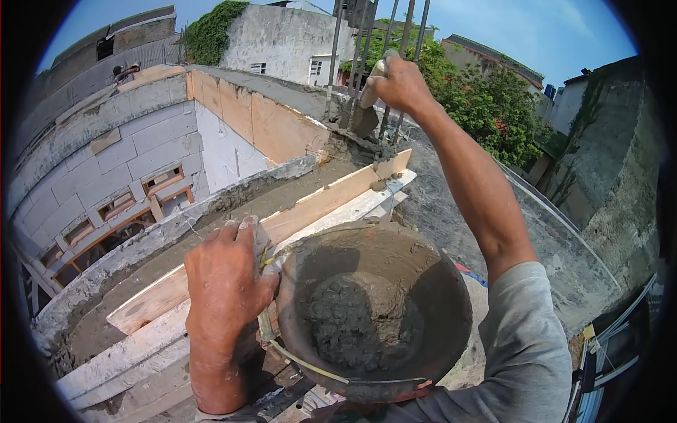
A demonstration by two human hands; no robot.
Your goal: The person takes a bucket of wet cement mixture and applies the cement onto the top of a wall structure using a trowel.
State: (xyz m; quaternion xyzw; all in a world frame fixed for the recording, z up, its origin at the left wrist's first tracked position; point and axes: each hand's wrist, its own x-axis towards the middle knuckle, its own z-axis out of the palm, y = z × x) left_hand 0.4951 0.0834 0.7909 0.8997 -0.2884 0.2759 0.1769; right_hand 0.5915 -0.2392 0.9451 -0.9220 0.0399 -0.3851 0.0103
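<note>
My right hand (402,84), arm stretched forward, is closed around the pale handle of a trowel (365,121). The trowel's mortar-coated blade points down among upright steel bars (404,28) at the far end of the wall top. Fingers curled, my left hand (229,271) is at the left side of a round bucket (458,310), over the edge of a wooden board (317,199). What those fingers grip is hidden. Inside the bucket lies wet grey mortar (345,324), and a yellowish handle (303,363) hangs along its near rim.
Wet mortar (151,292) fills a long channel between the board and a rough concrete edge (204,215). Left of it, a drop opens beside a block wall (106,166). A grey roof surface (522,233) slopes at right, with cables (613,352) below.
</note>
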